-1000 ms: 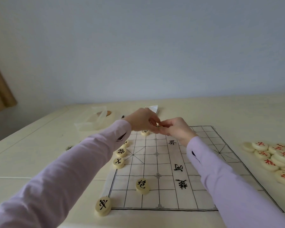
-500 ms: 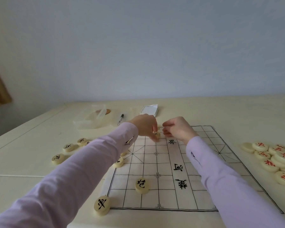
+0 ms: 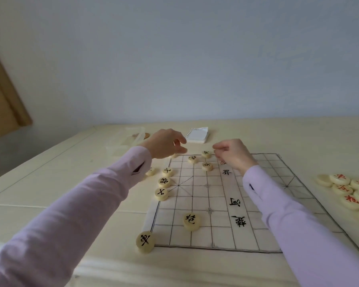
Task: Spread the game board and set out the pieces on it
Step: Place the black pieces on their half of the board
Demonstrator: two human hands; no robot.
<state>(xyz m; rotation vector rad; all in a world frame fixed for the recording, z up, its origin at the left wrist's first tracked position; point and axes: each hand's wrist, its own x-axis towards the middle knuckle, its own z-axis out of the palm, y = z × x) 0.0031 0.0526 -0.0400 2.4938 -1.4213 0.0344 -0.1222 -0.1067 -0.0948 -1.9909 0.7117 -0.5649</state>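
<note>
The white cloth game board (image 3: 226, 235) lies flat on the table. Several cream pieces with black characters stand along its left edge and far corner, among them one (image 3: 206, 154) by my right hand, one (image 3: 207, 166) just nearer, one (image 3: 191, 222) and one (image 3: 145, 241) at the near corner. A heap of red-lettered pieces (image 3: 344, 189) lies off the board at the right. My left hand (image 3: 166, 145) hovers over the board's far left corner, fingers relaxed and apart, holding nothing. My right hand (image 3: 232, 154) hangs over the far edge with fingers curled; no piece shows in it.
A spiral notepad (image 3: 197, 135) lies behind the board. A clear plastic box (image 3: 129, 143) stands at the back left. A stray black-lettered piece (image 3: 150, 171) sits off the board's left side. The table's front edge runs just below the board.
The hands met over the far edge, then my left hand set a piece down there. It has now let go and drawn back left; my right hand stayed curled.
</note>
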